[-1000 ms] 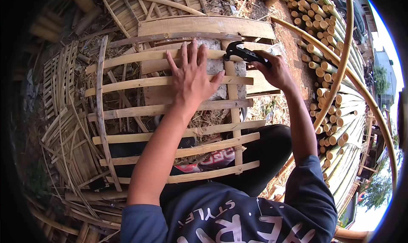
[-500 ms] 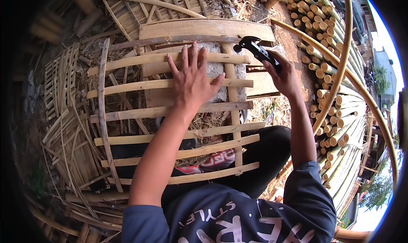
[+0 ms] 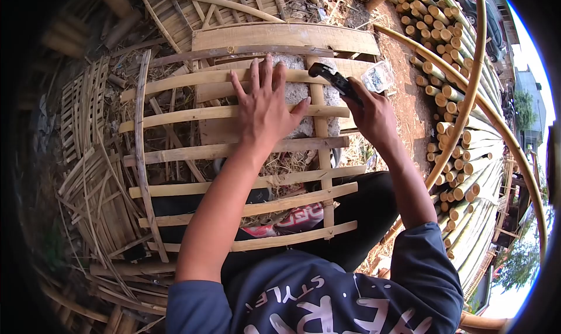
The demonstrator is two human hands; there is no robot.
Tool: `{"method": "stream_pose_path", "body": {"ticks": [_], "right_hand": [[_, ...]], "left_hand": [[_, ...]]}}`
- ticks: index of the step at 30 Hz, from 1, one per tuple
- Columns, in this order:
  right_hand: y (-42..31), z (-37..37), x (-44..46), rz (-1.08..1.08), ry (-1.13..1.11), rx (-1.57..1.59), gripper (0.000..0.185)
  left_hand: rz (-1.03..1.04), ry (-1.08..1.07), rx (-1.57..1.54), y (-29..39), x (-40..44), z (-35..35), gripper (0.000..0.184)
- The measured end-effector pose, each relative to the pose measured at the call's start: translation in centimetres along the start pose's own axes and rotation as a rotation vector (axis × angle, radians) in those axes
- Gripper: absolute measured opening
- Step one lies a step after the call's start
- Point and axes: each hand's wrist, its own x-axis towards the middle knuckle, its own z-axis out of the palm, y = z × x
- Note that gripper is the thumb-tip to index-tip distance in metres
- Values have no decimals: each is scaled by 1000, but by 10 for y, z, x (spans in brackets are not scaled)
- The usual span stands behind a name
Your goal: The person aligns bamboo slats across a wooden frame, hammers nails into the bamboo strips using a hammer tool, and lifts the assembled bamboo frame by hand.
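Outdoor yard, cut bamboo poles [image 3: 459, 144] stacked at right. Bamboo lattice [image 3: 204, 154] lies before us, partly over a rough block [image 3: 298, 93]. Our left hand [image 3: 266, 109] rests spread across its upper slats [image 3: 187, 80]; our right hand [image 3: 373, 113] grips the claw hammer [image 3: 335, 80]. We should brace firmly, striking squarely.

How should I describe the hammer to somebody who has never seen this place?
Find the pale bamboo lattice before the person, then the right hand near its far right corner. The hammer is gripped there, head pointing toward the lattice. It is mostly black, unlike the pale slats beside it.
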Motion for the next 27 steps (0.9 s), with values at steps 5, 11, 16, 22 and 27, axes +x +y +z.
{"method": "stream_pose_path", "body": {"ticks": [5, 11, 16, 22, 27], "right_hand": [[-10, 7, -10, -21, 231, 146, 37], [-16, -5, -4, 13, 214, 122, 41], [-12, -5, -8, -61, -4, -212, 34], [-7, -23, -24, 104, 229, 51, 42], [30, -22, -31, 402, 218, 308, 37]], "left_hand": [[4, -18, 6, 1, 2, -3, 83], [13, -11, 13, -1, 0, -2, 84], [38, -37, 40, 3, -2, -3, 83], [47, -29, 71, 4, 2, -3, 83], [44, -67, 99, 7, 1, -5, 82]]}}
